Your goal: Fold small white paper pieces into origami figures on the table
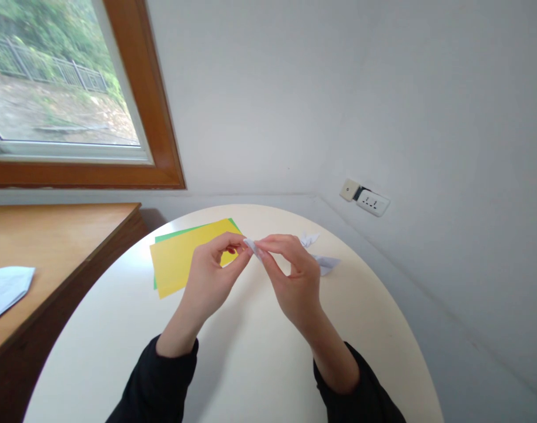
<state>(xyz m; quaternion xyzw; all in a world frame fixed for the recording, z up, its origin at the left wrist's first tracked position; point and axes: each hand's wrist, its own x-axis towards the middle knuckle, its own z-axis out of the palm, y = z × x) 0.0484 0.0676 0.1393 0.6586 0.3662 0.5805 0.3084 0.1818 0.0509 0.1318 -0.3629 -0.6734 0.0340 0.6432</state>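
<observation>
A small piece of folded white paper (253, 248) is held up above the round table, pinched from both sides. My left hand (215, 273) grips its left end between thumb and fingertips. On the other side, my right hand (295, 276) pinches the right end with thumb and forefinger. The fingertips cover part of the paper, so its full shape is hidden. Behind my left hand lies a yellow sheet (175, 264) on top of a green sheet (163, 238). Past my right hand are a folded white paper piece (328, 263) and a smaller one (309, 239).
The white round table (259, 364) stands against the wall corner. To the left is a wooden desk (66, 235) with a pale sheet (6, 288) on it. A wood-framed window (163, 129) is above the desk, and a wall socket (373, 202) sits at the right.
</observation>
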